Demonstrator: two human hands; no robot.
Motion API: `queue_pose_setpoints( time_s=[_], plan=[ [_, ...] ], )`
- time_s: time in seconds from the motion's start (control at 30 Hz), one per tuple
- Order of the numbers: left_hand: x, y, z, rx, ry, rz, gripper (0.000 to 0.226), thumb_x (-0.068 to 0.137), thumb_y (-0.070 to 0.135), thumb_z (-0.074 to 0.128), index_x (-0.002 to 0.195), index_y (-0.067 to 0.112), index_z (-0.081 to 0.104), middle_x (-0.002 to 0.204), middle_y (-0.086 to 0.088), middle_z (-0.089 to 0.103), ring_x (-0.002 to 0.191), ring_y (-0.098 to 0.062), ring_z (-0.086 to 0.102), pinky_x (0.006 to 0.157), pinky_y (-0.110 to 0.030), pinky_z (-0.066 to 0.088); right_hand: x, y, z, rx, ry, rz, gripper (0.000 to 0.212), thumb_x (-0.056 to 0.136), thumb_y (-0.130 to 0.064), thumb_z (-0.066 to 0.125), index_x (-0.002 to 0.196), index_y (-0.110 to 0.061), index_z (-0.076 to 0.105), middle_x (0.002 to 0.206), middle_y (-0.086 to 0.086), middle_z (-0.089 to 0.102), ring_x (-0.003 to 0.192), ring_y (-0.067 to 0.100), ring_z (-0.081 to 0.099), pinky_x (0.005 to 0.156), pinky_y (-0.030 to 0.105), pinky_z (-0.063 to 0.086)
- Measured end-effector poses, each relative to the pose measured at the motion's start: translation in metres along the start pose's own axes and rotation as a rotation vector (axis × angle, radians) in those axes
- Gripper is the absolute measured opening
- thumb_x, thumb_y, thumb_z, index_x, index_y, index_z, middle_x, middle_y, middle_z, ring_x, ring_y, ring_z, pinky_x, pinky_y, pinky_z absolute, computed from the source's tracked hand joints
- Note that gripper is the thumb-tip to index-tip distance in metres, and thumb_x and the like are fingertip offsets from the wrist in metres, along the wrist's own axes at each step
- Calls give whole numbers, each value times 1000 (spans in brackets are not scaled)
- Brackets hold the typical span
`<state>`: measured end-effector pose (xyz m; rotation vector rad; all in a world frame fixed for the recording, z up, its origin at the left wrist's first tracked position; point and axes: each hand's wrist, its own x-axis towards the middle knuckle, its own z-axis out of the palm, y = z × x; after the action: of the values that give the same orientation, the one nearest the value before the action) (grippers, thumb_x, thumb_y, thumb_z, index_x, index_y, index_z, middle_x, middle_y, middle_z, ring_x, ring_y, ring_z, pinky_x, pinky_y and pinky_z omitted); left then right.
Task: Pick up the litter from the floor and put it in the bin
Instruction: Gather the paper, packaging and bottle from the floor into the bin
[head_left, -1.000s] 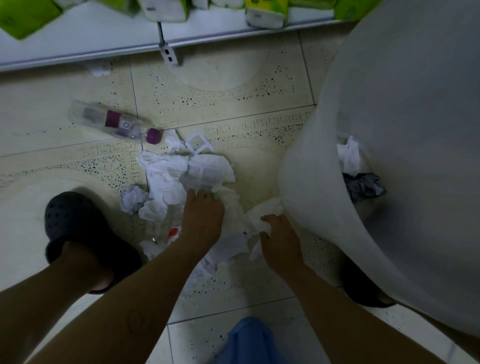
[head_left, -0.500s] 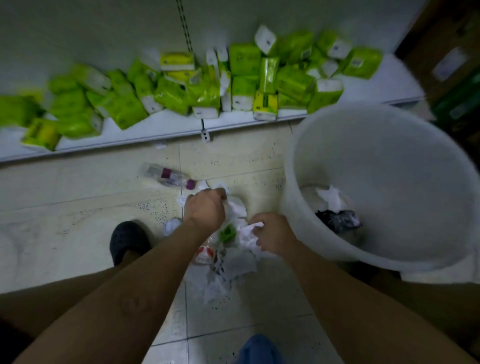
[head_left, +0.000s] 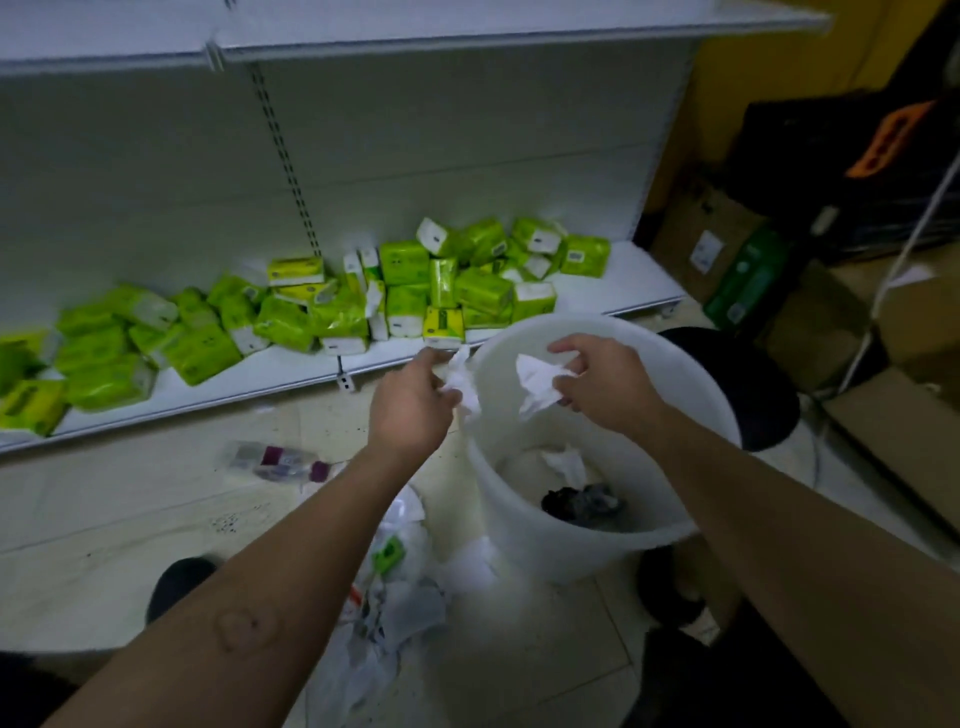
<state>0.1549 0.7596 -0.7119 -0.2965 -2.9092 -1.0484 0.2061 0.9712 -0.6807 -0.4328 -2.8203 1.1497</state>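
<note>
Dim shop aisle with a pale tiled floor (head_left: 130, 519) and a white shelf (head_left: 597, 291) along the back, crowded near its front edge with green tissue packs (head_left: 405, 262). Past the shelf's right end, cardboard boxes (head_left: 701, 228). On the floor just before the shelf's front edge, a white bin (head_left: 519, 519) standing upright, with white paper (head_left: 566, 462) and a dark wad (head_left: 582, 501) at its bottom. At the bin's left rim, left hand (head_left: 410, 402) pinching a crumpled white tissue (head_left: 462, 382) between thumb and fingers, right at the rim and not clearly inside. Over the bin's open mouth, right hand (head_left: 608, 384) gripping a second white tissue (head_left: 535, 384) between thumb and curled fingertips. On the floor left of the bin, a clear bottle (head_left: 275, 460) with a purple cap, lying on its side. Nearer, by the bin's base, a heap of white paper and plastic litter (head_left: 395, 597), one green scrap among it. Black shoe (head_left: 176, 582) at the lower left.
</note>
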Motion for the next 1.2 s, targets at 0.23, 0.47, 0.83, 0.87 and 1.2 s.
queue_pose_setpoints(
  time_s=[0.23, 0.47, 0.83, 0.87, 1.2],
  plan=[
    [6, 49, 87, 208, -108, 134, 16, 83, 32, 59, 90, 27, 72, 95, -2, 74, 95, -29, 66, 82, -34, 45, 0, 82, -8, -47, 21, 188, 12, 77, -14, 70, 89, -16, 67, 98, 9, 70, 93, 27, 66, 87, 38, 55],
    [14, 40, 135, 469, -215, 229, 47, 85, 50, 56, 125, 26, 57, 127, -2, 60, 119, -25, 53, 97, -39, 32, 24, 104, 15, -284, -291, 182, 59, 83, -30, 64, 137, -16, 45, 139, 13, 48, 124, 31, 49, 104, 38, 42],
    [-39, -41, 41, 391, -144, 113, 44, 87, 48, 57, 123, 24, 59, 126, -3, 61, 122, -27, 50, 98, -42, 33, -38, 11, 70, -97, -144, -215, 44, 86, -23, 59, 130, -22, 52, 128, 5, 57, 108, 24, 59, 95, 35, 47],
    [-49, -52, 34, 400, -176, 91, 45, 87, 50, 56, 123, 24, 59, 126, -2, 62, 120, -26, 51, 98, -42, 34, -46, 2, 80, -93, -173, -249, 42, 86, -22, 59, 128, -22, 53, 127, 4, 58, 104, 23, 61, 93, 35, 48],
    [-118, -148, 58, 396, -509, -207, 43, 84, 46, 59, 125, 32, 55, 118, -5, 64, 107, -25, 59, 93, -38, 46, -76, 22, 194, -512, -781, -97, 45, 90, -24, 54, 132, -8, 47, 134, 16, 49, 119, 31, 50, 98, 33, 39]
  ],
)
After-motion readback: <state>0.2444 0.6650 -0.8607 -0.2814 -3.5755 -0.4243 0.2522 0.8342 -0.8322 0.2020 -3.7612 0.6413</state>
